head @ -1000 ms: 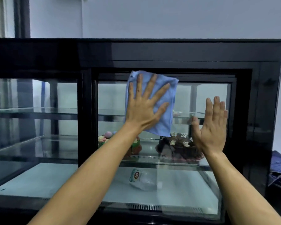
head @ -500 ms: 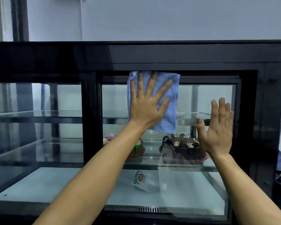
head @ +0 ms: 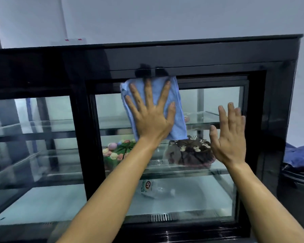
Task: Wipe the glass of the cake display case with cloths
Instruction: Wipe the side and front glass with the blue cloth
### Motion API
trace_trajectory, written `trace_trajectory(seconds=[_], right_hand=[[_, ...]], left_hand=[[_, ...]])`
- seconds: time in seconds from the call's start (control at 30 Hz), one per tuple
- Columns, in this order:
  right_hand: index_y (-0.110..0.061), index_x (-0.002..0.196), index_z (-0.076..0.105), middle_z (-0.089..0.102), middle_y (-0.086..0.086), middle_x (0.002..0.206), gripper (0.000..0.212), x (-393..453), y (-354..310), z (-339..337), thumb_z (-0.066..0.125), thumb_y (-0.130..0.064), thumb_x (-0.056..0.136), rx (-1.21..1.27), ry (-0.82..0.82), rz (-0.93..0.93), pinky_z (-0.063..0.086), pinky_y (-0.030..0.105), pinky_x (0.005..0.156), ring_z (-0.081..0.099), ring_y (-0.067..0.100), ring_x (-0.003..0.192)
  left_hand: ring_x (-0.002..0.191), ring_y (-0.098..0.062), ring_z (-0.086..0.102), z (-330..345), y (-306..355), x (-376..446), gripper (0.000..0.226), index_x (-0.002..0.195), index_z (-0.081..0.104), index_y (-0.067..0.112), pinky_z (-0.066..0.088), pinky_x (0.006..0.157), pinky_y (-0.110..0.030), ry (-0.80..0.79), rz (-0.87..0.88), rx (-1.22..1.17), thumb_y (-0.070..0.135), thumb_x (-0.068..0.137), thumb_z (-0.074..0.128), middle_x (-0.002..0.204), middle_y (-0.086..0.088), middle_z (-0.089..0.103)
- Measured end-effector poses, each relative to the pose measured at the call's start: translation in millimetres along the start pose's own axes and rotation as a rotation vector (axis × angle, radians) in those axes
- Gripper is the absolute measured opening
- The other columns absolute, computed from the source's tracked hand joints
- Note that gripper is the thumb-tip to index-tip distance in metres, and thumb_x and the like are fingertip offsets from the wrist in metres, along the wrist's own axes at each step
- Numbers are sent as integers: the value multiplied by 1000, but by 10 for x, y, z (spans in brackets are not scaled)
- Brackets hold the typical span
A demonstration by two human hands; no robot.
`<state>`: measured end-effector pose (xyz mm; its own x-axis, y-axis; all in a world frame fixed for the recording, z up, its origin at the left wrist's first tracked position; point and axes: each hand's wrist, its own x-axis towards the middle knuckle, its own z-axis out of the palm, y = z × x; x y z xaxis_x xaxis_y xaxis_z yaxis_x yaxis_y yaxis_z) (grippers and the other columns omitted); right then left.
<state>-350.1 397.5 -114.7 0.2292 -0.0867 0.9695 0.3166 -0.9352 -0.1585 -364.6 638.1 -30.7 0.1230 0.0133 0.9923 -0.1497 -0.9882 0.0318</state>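
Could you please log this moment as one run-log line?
left hand: presses blue cloth flat on display glass | right hand: open against glass

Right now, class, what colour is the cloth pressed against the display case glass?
Light blue; the cloth shows best in the head view, under the left hand.

Green cake [head: 115, 156] partly hidden behind left forearm, bottle [head: 153, 189] label unreadable, blue cloth [head: 300, 155] cut by right edge

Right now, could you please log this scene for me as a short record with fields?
left hand: fingers spread, pressing blue cloth flat on the glass door
right hand: open, bare, at the door's right side
cloth position: upper part of door, top edge at the black frame
inside case: chocolate cake, flower cake
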Motion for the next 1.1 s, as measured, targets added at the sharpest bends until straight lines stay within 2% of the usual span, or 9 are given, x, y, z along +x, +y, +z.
trace_trajectory(seconds=[0.07, 0.17, 0.33, 0.47, 0.67, 0.83, 0.9, 1.0, 1.1], right_hand=[[-18, 166, 11, 1, 6, 174, 67, -51, 198, -126, 28, -44, 106, -52, -70, -25, 0, 48, 129, -3, 23, 160], [-23, 166, 0, -10, -1, 173, 67, -14, 381, -195, 21, -47, 107, -65, -169, -58, -6, 42, 129, -12, 15, 159], [-26, 165, -7, -15, -3, 172, 66, -35, 342, -175, 18, -47, 107, -39, -168, -55, -13, 36, 127, -15, 14, 158], [-17, 165, -4, -15, 4, 172, 70, -32, 331, -195, 25, -46, 108, 5, -129, -24, -13, 36, 127, -16, 20, 159], [-16, 164, 18, 3, -5, 173, 70, -34, 317, -258, 35, -14, 96, 407, -99, 91, -10, 26, 126, -8, 8, 159], [-15, 162, 27, 11, -5, 172, 70, -50, 325, -290, 35, -8, 92, 485, -59, 81, -7, 22, 126, -1, 8, 159], [-14, 163, 25, 10, -2, 173, 62, -52, 321, -259, 34, -19, 101, 446, -50, 55, -7, 25, 127, -2, 10, 159], [-14, 164, 19, 5, 0, 174, 63, -65, 313, -215, 34, -31, 104, 357, -60, 48, -8, 31, 128, -5, 13, 160], [-7, 162, 19, 7, 13, 172, 69, -31, 259, -151, 40, -33, 101, 155, -3, 15, -5, 40, 130, 0, 28, 160]], left_hand=[[154, -54, 8, 2, 227, -22, 58, 162, 27, 43, 9, 122, -70, -30, 94, -22, 60, 106, 30, 172, -9, 16], [155, -51, 12, 60, -53, -20, 58, 161, 33, 38, 9, 123, -69, -14, 182, -57, 59, 106, 37, 171, -8, 22], [156, -49, 7, -148, -1108, -68, 62, 163, 28, 35, 8, 126, -62, 4, -9, 2, 61, 107, 27, 172, -15, 16], [155, -53, 5, -63, -593, 0, 58, 163, 22, 44, 5, 125, -65, 6, -82, 53, 60, 107, 27, 173, -12, 13], [155, -52, 12, 269, 883, 56, 53, 157, 39, 45, 10, 122, -70, -3, 409, -12, 58, 106, 37, 169, -9, 28], [157, -48, 9, 189, 531, -206, 55, 159, 34, 42, 10, 123, -68, -65, 573, -16, 57, 106, 37, 171, -5, 24], [157, -47, 8, 74, -40, -253, 55, 159, 33, 42, 6, 124, -67, -42, 457, 10, 57, 106, 38, 171, -5, 23], [156, -51, 8, -124, -899, -83, 58, 161, 30, 40, 5, 124, -65, -51, 117, 43, 60, 107, 31, 172, -9, 17], [156, -50, 6, -230, -1161, -68, 61, 163, 24, 39, 10, 126, -61, -95, 4, 61, 61, 106, 24, 172, -13, 14]])
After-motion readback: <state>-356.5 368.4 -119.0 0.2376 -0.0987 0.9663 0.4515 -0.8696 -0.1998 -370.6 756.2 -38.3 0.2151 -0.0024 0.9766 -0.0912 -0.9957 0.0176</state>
